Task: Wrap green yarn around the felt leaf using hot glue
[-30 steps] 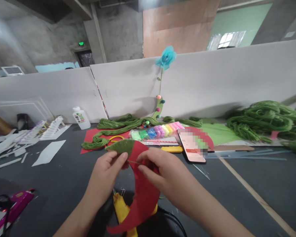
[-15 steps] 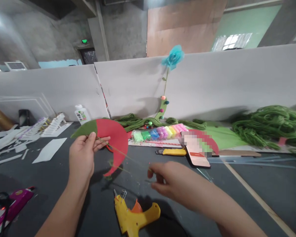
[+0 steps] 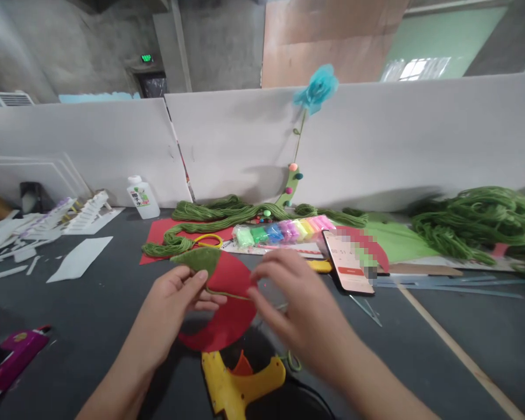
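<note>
My left hand (image 3: 175,303) pinches a red crescent-shaped paper piece (image 3: 227,303) whose upper tip is wrapped in green yarn (image 3: 199,259). A thin green yarn strand (image 3: 227,293) runs across the red paper from my left thumb to my right hand (image 3: 289,303), whose fingers are closed on the strand's end. The two hands are close together above the dark table (image 3: 91,315). A yellow glue gun (image 3: 238,382) lies just below the paper.
Green yarn skeins (image 3: 210,219) and a larger green yarn heap (image 3: 476,224) lie along white partition boards (image 3: 376,140). Also there: a strip of coloured clay packets (image 3: 284,230), a phone (image 3: 347,268), a white glue bottle (image 3: 142,197), white paper scraps (image 3: 79,265), a pink tool (image 3: 17,347).
Both hands came back together at the centre: the left brought the red crescent down and right, the right moved up to it, shortening the stretched yarn strand.
</note>
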Action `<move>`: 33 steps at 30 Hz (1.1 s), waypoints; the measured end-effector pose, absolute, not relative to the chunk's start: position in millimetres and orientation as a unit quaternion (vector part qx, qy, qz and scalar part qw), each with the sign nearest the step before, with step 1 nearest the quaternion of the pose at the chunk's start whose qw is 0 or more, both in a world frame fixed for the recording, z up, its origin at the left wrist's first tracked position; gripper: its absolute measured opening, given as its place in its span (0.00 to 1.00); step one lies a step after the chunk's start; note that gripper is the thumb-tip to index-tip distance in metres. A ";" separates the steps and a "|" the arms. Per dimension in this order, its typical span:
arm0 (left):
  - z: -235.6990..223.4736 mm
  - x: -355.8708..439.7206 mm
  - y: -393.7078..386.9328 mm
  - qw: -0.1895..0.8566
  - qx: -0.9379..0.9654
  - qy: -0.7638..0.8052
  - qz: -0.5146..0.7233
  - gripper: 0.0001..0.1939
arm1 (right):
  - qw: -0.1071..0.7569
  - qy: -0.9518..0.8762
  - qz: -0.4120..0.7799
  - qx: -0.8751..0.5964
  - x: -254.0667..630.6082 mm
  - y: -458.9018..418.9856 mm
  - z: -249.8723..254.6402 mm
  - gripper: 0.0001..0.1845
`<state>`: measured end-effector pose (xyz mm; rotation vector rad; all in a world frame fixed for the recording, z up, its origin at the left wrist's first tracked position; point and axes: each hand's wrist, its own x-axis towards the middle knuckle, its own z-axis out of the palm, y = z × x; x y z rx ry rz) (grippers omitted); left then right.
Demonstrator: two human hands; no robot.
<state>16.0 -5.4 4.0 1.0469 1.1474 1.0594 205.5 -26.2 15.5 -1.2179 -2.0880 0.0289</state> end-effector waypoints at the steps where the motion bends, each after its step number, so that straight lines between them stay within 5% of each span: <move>1: 3.0 18.3 -8.0 0.600 0.456 0.483 0.445 0.11 | 0.335 -0.829 0.023 -0.446 194.4 -31.8 12.6 0.03; 13: 6.6 26.7 -37.9 0.375 0.614 0.554 0.419 0.13 | 0.381 -0.787 -0.117 -0.471 160.5 -48.2 -3.4 0.08; 20: 6.2 26.7 -38.0 0.359 0.621 0.561 0.413 0.15 | 0.385 -0.792 -0.032 -0.472 161.6 -51.9 2.9 0.11; 30: 8.4 29.0 -40.1 0.283 0.688 0.516 0.425 0.11 | 0.398 -0.633 0.463 -0.476 169.3 -53.4 31.3 0.05; 33: 13.2 31.3 -38.5 0.344 0.669 0.509 0.419 0.10 | 0.405 -0.611 0.503 -0.457 174.9 -53.9 38.0 0.04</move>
